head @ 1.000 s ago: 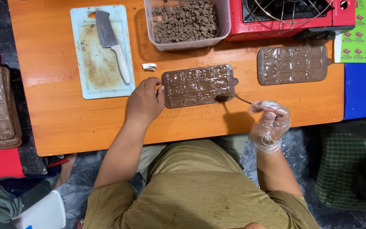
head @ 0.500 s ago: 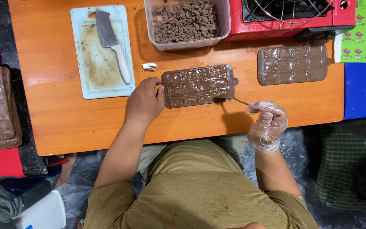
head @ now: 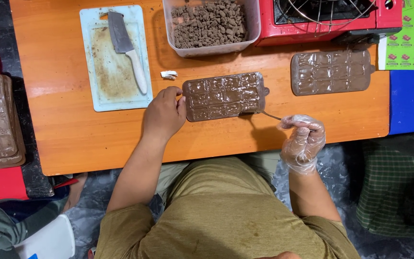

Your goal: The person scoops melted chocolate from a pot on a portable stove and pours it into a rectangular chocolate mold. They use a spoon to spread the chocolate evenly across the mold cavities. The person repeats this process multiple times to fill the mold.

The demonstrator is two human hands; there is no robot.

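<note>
Chocolate-filled mould tray [head: 224,96] is lying flat mid-front on the orange surface [head: 97,134]; left hand [head: 164,114] is bracing its left edge, fingers curled against it. Gloved right hand [head: 303,139] is pinching a thin metal tool [head: 267,114], tip touching the tray's lower right corner. Second filled mould [head: 331,72] is sitting to the right, cutting board [head: 113,76] with knife [head: 128,50] to the left, tub of chocolate chunks [head: 212,24] behind.

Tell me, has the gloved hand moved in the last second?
Yes, slightly. The right hand has crept up toward the orange table's near edge, closer to the chocolate mould, holding a thin metal tool.
</note>
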